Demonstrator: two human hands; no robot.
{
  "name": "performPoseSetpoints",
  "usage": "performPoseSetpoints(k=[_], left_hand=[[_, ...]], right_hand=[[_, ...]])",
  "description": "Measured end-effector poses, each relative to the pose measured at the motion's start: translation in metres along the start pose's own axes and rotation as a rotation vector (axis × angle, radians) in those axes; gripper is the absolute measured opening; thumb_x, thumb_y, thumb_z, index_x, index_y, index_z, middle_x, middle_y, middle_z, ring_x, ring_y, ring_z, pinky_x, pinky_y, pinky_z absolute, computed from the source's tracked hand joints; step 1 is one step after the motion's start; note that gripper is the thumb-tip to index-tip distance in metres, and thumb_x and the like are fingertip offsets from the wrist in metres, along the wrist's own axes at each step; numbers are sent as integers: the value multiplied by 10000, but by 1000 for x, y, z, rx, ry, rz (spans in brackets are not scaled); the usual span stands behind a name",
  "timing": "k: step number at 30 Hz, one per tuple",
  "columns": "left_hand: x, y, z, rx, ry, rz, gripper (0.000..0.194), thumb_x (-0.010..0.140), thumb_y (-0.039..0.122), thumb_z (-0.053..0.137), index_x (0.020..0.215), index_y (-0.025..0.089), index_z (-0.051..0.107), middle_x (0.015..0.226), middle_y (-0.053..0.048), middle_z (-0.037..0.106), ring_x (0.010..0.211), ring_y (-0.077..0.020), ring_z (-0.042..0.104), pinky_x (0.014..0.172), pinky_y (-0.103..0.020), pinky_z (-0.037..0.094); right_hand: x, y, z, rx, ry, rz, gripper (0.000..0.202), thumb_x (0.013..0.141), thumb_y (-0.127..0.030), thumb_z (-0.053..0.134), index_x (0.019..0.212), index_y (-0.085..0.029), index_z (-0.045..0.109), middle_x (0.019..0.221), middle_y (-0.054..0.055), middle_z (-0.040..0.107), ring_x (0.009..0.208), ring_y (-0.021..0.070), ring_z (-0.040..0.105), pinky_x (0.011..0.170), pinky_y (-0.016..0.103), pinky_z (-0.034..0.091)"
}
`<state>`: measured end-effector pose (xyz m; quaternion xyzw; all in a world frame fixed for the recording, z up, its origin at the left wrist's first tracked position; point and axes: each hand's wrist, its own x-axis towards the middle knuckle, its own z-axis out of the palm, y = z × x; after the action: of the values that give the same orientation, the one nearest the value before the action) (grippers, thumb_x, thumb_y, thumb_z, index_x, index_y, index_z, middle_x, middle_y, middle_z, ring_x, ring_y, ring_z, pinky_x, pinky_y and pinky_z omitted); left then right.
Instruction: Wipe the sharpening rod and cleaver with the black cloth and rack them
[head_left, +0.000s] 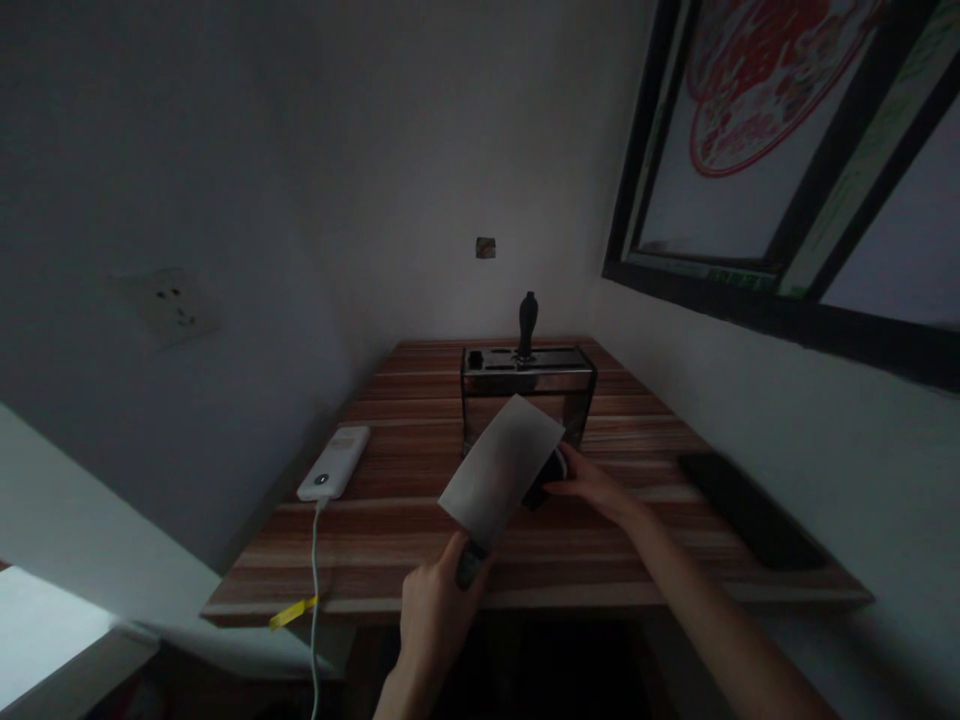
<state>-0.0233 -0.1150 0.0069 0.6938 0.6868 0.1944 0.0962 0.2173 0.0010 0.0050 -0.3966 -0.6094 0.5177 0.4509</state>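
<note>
My left hand [440, 605] is closed around the dark handle of a cleaver [501, 465], whose broad grey blade slants up and to the right above the table. Beyond the blade's right edge, my right hand [581, 482] is closed on a black object [541, 482]. The blade partly covers that object, and its kind is unclear in the dim light. Directly behind the blade stands a knife block [529, 382] with a shiny slotted top. One black handle [528, 322] sticks up from it.
A white power bank [335, 463] lies at the table's left, its cable [315, 580] hanging over the front edge beside a yellow tag [293, 613]. On the right is a flat black object [750, 510]. Walls enclose the wood-grain table [405, 390]; a framed picture [750, 130] hangs right.
</note>
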Motion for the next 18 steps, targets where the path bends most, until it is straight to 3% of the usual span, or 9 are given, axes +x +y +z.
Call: performPoseSetpoints(k=[3, 10, 12, 15, 18], left_hand=[[0, 1, 1, 18, -5, 2, 302, 810, 448, 452, 1028, 273, 566, 799, -41, 703, 726, -219, 656, 573, -244, 366], [1, 11, -9, 69, -66, -36, 301, 808, 438, 462, 1028, 261, 567, 811, -51, 704, 750, -215, 654, 596, -243, 381], [2, 11, -9, 77, -80, -39, 313, 809, 448, 454, 1029, 256, 568, 815, -57, 702, 750, -216, 653, 602, -244, 385], [2, 9, -8, 77, -84, -25, 323, 813, 460, 439, 1036, 263, 563, 804, -55, 701, 747, -222, 654, 598, -249, 382], [1, 7, -6, 72, -92, 6, 324, 813, 455, 442, 1060, 276, 550, 797, -49, 701, 735, -226, 653, 589, -255, 378]], right_hand=[[-12, -3, -2, -34, 95, -2, 670, 542, -235, 760, 1152, -207, 484, 1119, 45, 595, 1048, 216, 526, 944, 385, 357], [-64, -9, 14, 138, 579, -33, 497, 605, -326, 709, 1060, -214, 544, 1035, 39, 627, 974, 221, 560, 856, 375, 426], [-77, -14, 21, 141, 666, -45, 477, 617, -343, 700, 1051, -202, 559, 1034, 57, 624, 977, 233, 557, 844, 380, 433], [-86, -22, 31, 81, 771, -159, 450, 659, -336, 675, 1071, -208, 547, 1092, 66, 587, 1003, 222, 540, 845, 358, 427], [-86, -31, 39, 5, 960, -284, 405, 665, -317, 680, 1021, -201, 526, 987, 49, 589, 898, 180, 565, 783, 303, 443]])
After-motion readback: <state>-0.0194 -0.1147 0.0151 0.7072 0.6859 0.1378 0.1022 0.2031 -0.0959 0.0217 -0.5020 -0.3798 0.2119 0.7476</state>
